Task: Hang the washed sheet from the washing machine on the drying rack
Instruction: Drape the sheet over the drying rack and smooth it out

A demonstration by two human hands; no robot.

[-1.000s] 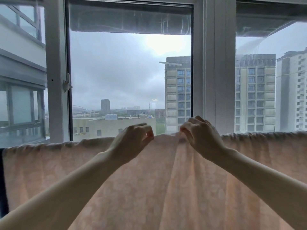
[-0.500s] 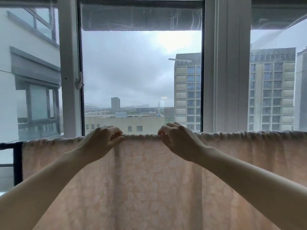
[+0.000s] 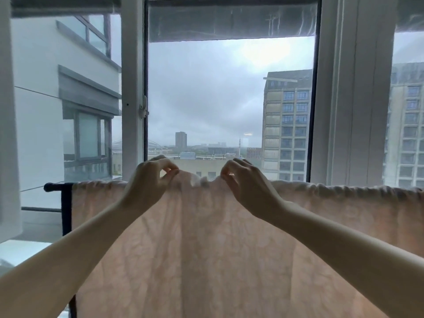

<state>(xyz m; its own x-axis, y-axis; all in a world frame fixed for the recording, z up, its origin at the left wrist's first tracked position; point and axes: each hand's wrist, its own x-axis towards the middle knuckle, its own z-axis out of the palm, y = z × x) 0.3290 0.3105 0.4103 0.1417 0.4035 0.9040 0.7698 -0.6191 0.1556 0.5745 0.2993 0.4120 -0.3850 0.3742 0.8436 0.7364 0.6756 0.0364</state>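
A pale pink patterned sheet [image 3: 206,249] hangs over the top bar of a dark drying rack [image 3: 57,187], whose left end and upright post stick out past the cloth. My left hand [image 3: 149,180] pinches the sheet's top edge between thumb and fingers. A little to its right, my right hand [image 3: 245,182] pinches the same edge. Between the two hands the edge is lifted slightly above the bar and bunched. The rest of the bar is hidden under the sheet.
Right behind the rack stands a large window with white frames [image 3: 132,88] and a handle [image 3: 143,109]. A thick white mullion [image 3: 348,99] rises at the right. City buildings show outside. A pale sill [image 3: 20,251] lies at lower left.
Both hands have shifted right along the top edge, closed from resting on it to pinching it, and raised the fabric between them off the bar. The view has also panned left.
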